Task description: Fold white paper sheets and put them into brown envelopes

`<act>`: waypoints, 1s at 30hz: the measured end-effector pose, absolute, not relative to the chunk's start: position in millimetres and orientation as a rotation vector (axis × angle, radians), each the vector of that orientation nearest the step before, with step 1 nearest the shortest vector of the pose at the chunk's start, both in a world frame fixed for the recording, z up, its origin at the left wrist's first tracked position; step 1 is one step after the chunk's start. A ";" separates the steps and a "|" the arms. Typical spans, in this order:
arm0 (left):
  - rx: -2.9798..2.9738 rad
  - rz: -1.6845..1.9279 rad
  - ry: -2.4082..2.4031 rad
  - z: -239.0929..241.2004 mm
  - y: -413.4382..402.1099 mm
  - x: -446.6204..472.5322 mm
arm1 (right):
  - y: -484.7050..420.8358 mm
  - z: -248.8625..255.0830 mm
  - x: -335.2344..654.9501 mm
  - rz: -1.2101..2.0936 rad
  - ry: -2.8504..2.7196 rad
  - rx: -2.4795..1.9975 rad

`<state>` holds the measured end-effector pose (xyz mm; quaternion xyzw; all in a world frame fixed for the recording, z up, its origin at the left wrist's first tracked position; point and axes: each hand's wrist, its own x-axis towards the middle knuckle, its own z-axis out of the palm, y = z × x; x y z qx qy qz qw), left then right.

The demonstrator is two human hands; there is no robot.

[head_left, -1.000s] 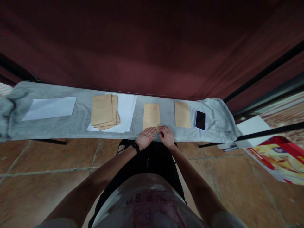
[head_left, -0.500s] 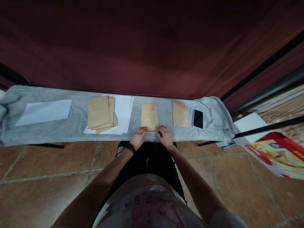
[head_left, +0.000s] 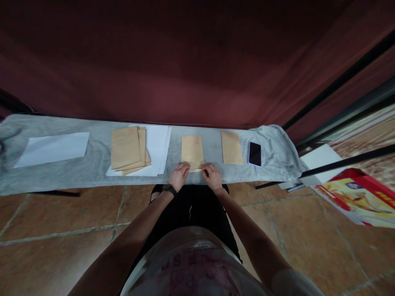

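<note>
A brown paper envelope (head_left: 191, 149) with a small red print lies upright before me on the grey cloth. My left hand (head_left: 179, 176), with a dark band on the wrist, is closed at its near left corner. At the near right corner my right hand (head_left: 212, 176) has its fingers bent and pinched on the edge. Between the two hands a pale strip shows along the envelope's near end. Fingertips partly hide both corners. Another brown envelope (head_left: 232, 148) lies flat to the right, apart from my hands.
Left of me, a pile of brown envelopes (head_left: 126, 147) rests on white paper sheets (head_left: 158, 148). Farther left lies another white sheet (head_left: 54, 148). A phone (head_left: 254, 154) is at the right. Beyond the table's right end are a black bar and a red-yellow box (head_left: 358, 197).
The near end of the envelope shows a pale strip where a dark edge line was before. Both hands stay at its corners. The whole view has shifted slightly.
</note>
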<state>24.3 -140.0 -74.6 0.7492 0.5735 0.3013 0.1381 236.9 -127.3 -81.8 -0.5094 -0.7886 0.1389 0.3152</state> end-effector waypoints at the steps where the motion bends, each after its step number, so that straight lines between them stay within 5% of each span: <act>1: 2.173 0.860 1.670 -73.8 -141.0 25.2 | -127.1 -81.6 237.0 0.365 -2.081 -1.348; 18: 2.435 0.481 1.663 -62.3 -137.1 33.9 | -179.3 -81.9 209.9 0.183 -2.326 -1.370; 30: 2.458 0.079 1.568 -67.1 -59.4 51.5 | -179.7 -84.2 206.5 0.216 -2.254 -1.416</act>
